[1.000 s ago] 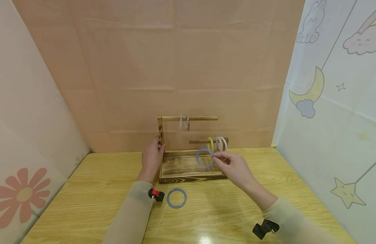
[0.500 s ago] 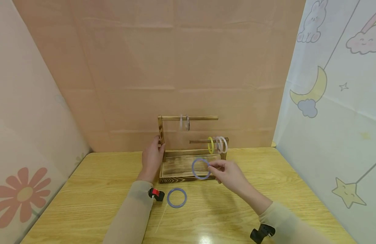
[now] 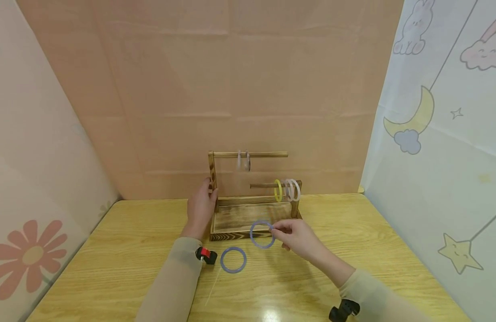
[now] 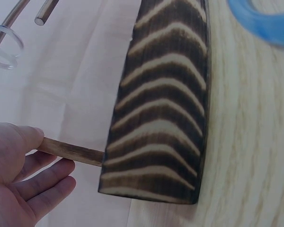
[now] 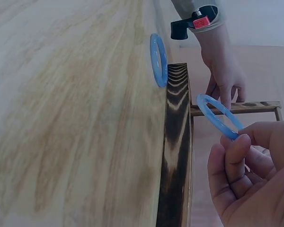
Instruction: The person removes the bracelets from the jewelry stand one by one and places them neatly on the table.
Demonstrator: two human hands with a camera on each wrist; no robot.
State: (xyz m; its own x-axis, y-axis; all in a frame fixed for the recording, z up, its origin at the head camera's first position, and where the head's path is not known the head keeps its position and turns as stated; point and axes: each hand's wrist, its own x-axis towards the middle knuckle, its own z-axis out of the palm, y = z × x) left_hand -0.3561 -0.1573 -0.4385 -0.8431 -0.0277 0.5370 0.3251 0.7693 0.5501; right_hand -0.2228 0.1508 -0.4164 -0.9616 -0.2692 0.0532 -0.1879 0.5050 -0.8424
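Note:
In the head view a wooden bangle rack [image 3: 236, 214] stands on the table. My left hand [image 3: 199, 208] grips its left upright post [image 3: 212, 165], thumb on one side and fingers on the other. Between thumb and fingertips, my right hand [image 3: 298, 237] pinches a blue bangle [image 3: 250, 235] above the rack's front edge. A second blue bangle [image 3: 221, 260] lies flat on the table in front of the rack. The top rod [image 3: 270, 154] carries two pale bangles [image 3: 238, 162]. On the lower rod [image 3: 261, 185] hang a yellow bangle [image 3: 280, 191] and several whitish ones [image 3: 298, 191].
The wood-grain table [image 3: 143, 255] ends at a peach cloth backdrop [image 3: 171, 89]. Printed cloth walls [image 3: 445, 179] flank it on both sides. A thin pale strip [image 3: 213, 286] lies beside the left forearm.
My right hand has drawn the blue bangle toward me and slightly left, away from the lower rod and down past the tray's front edge. The left hand keeps its grip on the post.

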